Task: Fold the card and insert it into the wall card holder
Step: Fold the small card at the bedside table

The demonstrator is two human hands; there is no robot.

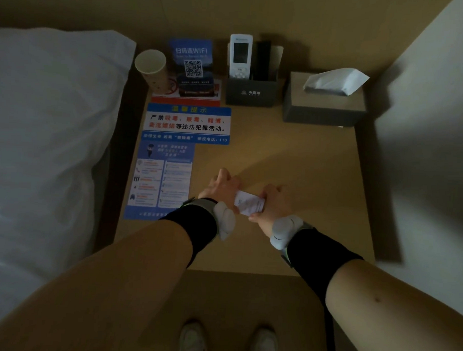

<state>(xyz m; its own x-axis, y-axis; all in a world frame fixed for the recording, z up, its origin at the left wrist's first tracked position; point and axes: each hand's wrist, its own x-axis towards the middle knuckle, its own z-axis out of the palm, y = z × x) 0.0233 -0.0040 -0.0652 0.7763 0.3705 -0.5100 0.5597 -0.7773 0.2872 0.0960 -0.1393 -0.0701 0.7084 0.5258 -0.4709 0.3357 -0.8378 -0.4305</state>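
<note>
— White card [250, 204], low over the bedside table [292, 156]: why do both hands have it?

— Folding needs two ends held. The left hand [222, 188] pinches the left edge and the right hand [270, 203] clamps the right one, thumb showing under the near corner. Fingers are closed on it from both sides.

— Is it creased yet?

— I cannot tell; it looks roughly flat, tilted toward the camera, so I judge the fold is only starting.

— And the holder?

— No wall holder is in view. The grey box [251, 92] at the back holds remotes, not cards.

— Why work near the front edge?

— Probably for room: the notices [187, 124], paper cup [153, 68] and tissue box [324, 99] crowd the back and left.
</note>
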